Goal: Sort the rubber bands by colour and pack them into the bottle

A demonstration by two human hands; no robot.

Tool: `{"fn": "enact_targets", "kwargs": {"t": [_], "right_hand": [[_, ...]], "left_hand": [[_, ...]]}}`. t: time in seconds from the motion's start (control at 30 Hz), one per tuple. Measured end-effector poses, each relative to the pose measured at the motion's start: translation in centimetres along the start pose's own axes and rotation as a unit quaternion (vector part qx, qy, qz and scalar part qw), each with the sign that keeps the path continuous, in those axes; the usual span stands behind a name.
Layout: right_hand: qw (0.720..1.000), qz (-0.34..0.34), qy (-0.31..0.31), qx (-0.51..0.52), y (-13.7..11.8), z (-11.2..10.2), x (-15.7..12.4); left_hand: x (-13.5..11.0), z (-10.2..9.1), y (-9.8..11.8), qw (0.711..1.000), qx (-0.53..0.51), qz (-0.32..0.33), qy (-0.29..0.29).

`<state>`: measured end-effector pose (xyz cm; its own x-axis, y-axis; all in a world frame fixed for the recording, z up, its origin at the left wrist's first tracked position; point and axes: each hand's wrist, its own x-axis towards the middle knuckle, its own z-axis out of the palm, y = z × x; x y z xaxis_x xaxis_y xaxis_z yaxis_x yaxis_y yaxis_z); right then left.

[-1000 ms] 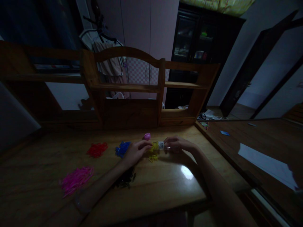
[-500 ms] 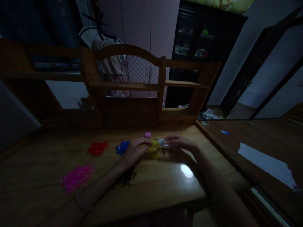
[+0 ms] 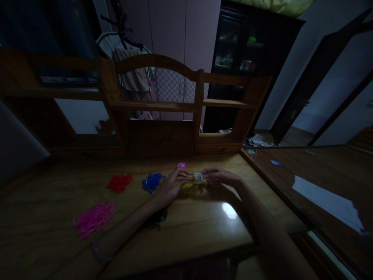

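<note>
A small clear bottle [image 3: 197, 177] with a white label lies sideways just above the wooden desk [image 3: 189, 229], with yellow bits inside it. My right hand [image 3: 219, 177] is closed round its right end. My left hand [image 3: 168, 189] pinches at its left, open end, among a small heap of yellow bands [image 3: 189, 187] on the desk. A pink cap [image 3: 181, 165] sits just behind the hands.
Heaps of small bands lie on the desk: blue [image 3: 152, 182], red [image 3: 120, 182], pink [image 3: 93, 219] and a dark one [image 3: 155, 220] under my left forearm. A wooden shelf unit [image 3: 157, 109] stands at the desk's back. A side table with white paper [image 3: 326, 202] is at right.
My left hand's fingers have shifted forward to the bottle's mouth. The bottle and right hand stayed almost where they were. The view tilted slightly.
</note>
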<state>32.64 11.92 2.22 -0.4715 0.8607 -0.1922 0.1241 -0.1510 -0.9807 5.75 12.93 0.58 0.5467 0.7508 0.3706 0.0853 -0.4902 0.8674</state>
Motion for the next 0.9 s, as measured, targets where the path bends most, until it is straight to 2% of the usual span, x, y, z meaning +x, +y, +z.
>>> {"fn": "enact_targets", "kwargs": {"t": [0.07,0.13,0.23,0.33,0.37,0.43,0.53,0.6,0.77,0.9], "right_hand": [[1.0,0.003,0.0,0.003,-0.1,0.0,0.0],[1.0,0.007,0.006,0.006,-0.3,0.1,-0.2],[1.0,0.012,0.019,0.01,-0.6,0.2,-0.5],[0.999,0.009,0.035,0.021,-0.6,0.1,-0.6],[0.999,0.007,0.037,0.026,-0.6,0.1,-0.6],[0.999,0.003,0.034,0.029,-0.5,0.0,-0.6],[0.999,0.003,0.036,0.024,-0.4,0.0,-0.5],[0.999,0.004,0.041,0.025,-0.5,0.0,-0.5],[0.999,0.006,0.03,0.024,-0.5,0.0,-0.6],[1.0,0.009,0.017,0.018,-0.5,0.1,-0.4]], "left_hand": [[-0.1,0.0,0.3,1.0,-0.013,-0.002,-0.022],[-0.2,0.0,0.6,1.0,-0.022,0.002,-0.015],[0.1,-0.3,0.7,0.998,-0.028,0.014,0.055],[0.5,-0.8,0.5,0.989,0.012,0.025,0.145],[0.6,-1.0,0.3,0.987,0.022,0.021,0.158],[0.8,-1.2,-0.2,0.99,0.013,-0.005,0.138],[0.8,-1.0,-0.9,0.997,-0.035,-0.048,0.053],[0.7,-0.8,-1.2,0.997,-0.041,-0.048,0.033],[0.4,-0.5,-1.0,0.996,-0.021,-0.042,0.076],[0.3,-0.9,-0.5,0.996,0.007,-0.014,0.085]]}}
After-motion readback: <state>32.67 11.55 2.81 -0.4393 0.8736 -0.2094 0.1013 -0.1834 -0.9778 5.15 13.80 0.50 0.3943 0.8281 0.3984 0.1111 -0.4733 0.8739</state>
